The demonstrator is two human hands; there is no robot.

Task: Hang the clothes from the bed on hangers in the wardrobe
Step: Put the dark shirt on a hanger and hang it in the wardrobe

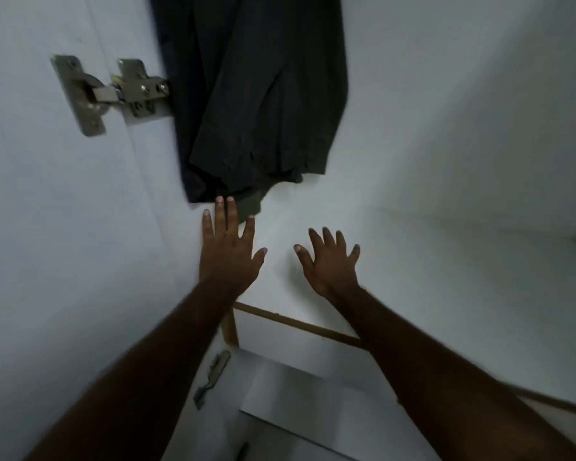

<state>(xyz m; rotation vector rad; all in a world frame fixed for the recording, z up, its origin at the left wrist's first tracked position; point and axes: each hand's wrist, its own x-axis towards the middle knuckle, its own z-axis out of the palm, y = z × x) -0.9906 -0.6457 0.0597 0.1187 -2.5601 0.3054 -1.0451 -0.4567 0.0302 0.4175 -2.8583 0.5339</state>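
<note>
Dark garment [256,94] hangs creased inside white wardrobe [446,128]

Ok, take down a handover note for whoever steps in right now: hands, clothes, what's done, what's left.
Left hand: open, fingers spread, holding nothing; its tips are at the hem of the dark garment, contact unclear.
Right hand: open, empty, apart from the fabric.
The dark garment hangs inside the wardrobe, beside the door hinge; its hanger is out of frame.
Done: this piece appears to be hung.
Left: the bed and any other clothes are out of view, so check there next.
</note>
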